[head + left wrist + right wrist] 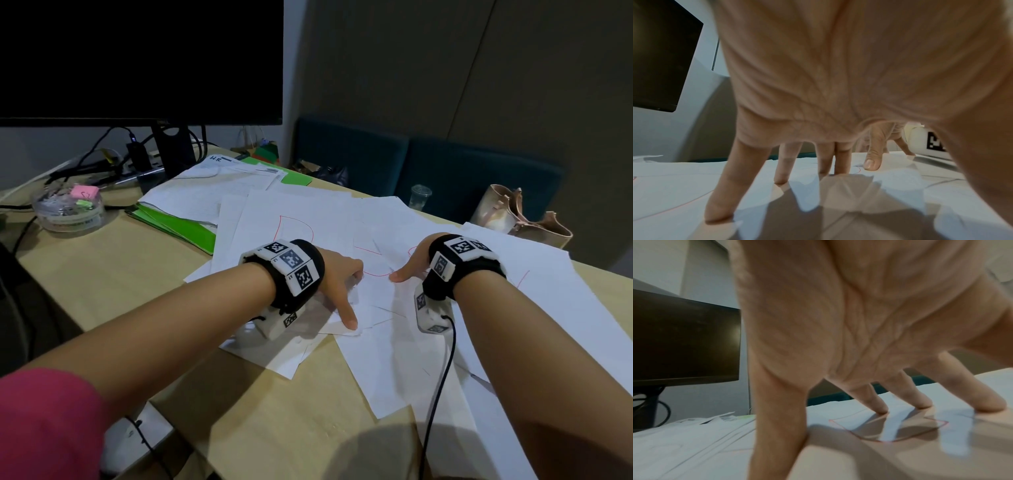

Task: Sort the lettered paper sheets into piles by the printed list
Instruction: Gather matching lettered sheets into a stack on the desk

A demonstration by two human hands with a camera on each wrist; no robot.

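Lettered sheets spread loose, overlapping, across desk centre. Left hand and right hand splayed, fingertips pressed on paper, nothing held. Sheets judged light, floppy, slippery; best pinched at free corner.

Two hands press down on loose white paper sheets spread over a wooden desk.

The left hand and right hand rest with spread fingers on sheets bearing red outlined letters; a dark monitor and green folders sit behind.
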